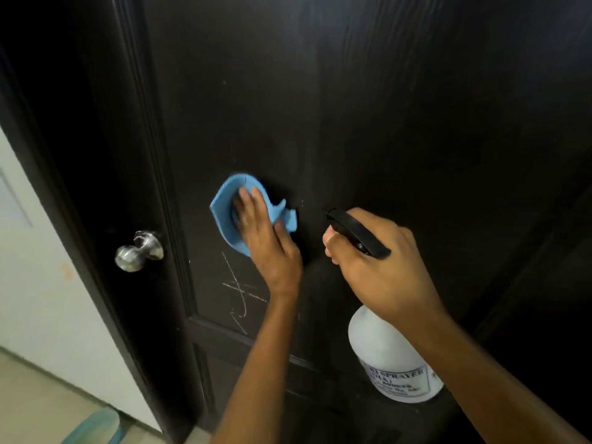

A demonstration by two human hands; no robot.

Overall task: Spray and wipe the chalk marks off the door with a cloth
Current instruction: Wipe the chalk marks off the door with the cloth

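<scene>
Cloth (230,216) bunched under left hand (266,238), fingers flat and pressed together on top, pinning it to door (384,107) within the upper panel. Held so for even pressure across the blue wad: palm behind, fingertips leading, loose tail of fabric sticking out toward the right. Judged mid-wipe, given slight blur on fabric and fingers.

Bottle (389,357) gripped by right hand (378,267), fingers curled round neck and trigger, black nozzle (355,230) aimed at the wood just right of cloth. Kept up and close, probably to wet the next patch without swapping tools. Body hangs below wrist, label facing the camera, text partly legible only.

Chalk (238,293) remaining below cloth: thin white crossing strokes low in the panel, just above its bottom moulding, left of the forearm. A few faint specks also between cloth and nozzle. Panel above cloth looks dark and free of marks, so task judged partway done, lower scribble untouched.

Knob (139,251) at left, well apart from cloth, on the door's edge stile. Pale wall (38,283) and floor (41,408) beyond.

Next likely need: spray low, then drag cloth down over strokes.
</scene>
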